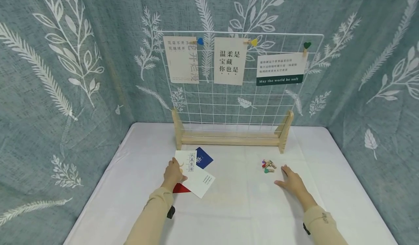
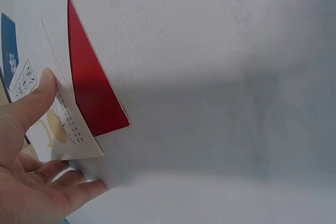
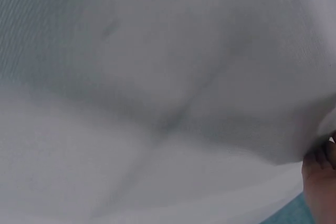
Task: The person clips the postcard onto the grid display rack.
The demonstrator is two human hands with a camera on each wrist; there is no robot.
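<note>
My left hand (image 1: 172,174) holds a white card (image 1: 185,157) with a boxed column of characters and a yellow drawing. In the left wrist view, the thumb lies across its face and the fingers are at its edge. It overlaps another white card (image 1: 200,185), a blue card (image 1: 204,159) and a red card (image 2: 95,87). My right hand (image 1: 292,183) rests at the right of the table, thumb and fingers spread, holding nothing. Just left of its fingertips lies a small pile of wooden clips (image 1: 269,165) with coloured hearts. Only part of this hand shows in the right wrist view.
A white wire grid (image 1: 229,106) stands on a wooden base (image 1: 229,140) at the table's back. Three cards hang on it: a pale one (image 1: 181,64) by a blue heart clip, a middle one (image 1: 229,74) by a yellow, a green-banded one (image 1: 279,61) by a green.
</note>
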